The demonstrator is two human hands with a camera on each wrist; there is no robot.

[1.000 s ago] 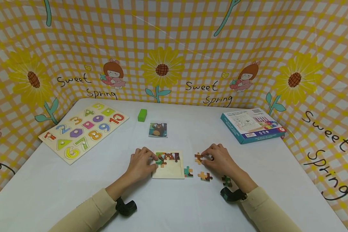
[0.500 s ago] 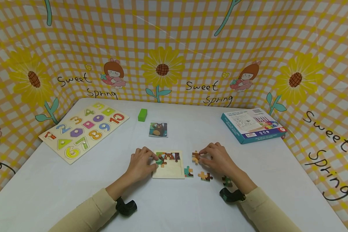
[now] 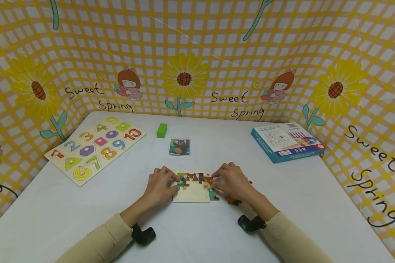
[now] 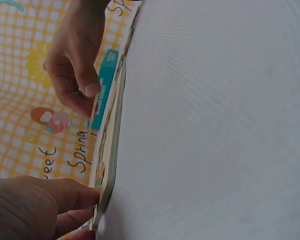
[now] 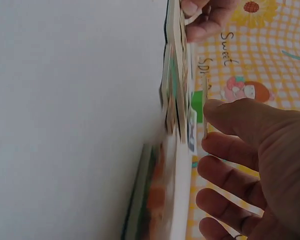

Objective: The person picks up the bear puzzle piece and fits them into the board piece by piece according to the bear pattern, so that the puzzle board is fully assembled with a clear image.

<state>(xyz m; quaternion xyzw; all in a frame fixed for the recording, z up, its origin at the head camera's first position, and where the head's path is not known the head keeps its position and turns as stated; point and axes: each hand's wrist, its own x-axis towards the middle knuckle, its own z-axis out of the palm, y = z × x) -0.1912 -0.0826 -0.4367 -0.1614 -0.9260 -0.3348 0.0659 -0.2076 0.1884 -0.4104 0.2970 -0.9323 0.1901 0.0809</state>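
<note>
A shallow wooden puzzle board (image 3: 195,196) lies on the white table, with bear-picture pieces along its top and left. My left hand (image 3: 159,185) holds the board's left edge with thumb and fingertips. Between the thumb and index finger of my right hand (image 3: 234,182) is a brown-and-tan jigsaw piece (image 3: 207,180), pinched above the board's right rim. The left wrist view shows this piece (image 4: 94,112) raised clear of the board. Beneath the right hand lie a teal jigsaw piece (image 3: 214,195) and a brown one (image 3: 233,201), partly covered; another piece is mostly hidden.
Behind the board lies a bear picture card (image 3: 179,147), with a green block (image 3: 162,130) farther back. A number-and-shape board (image 3: 97,149) is at the left. A flat teal-sided box (image 3: 287,141) stands at the back right. Patterned cloth walls surround the table.
My right hand has carried the brown-and-tan jigsaw piece left, from beside the loose pieces to over the board's right rim. The left hand has stayed on the board's edge.
</note>
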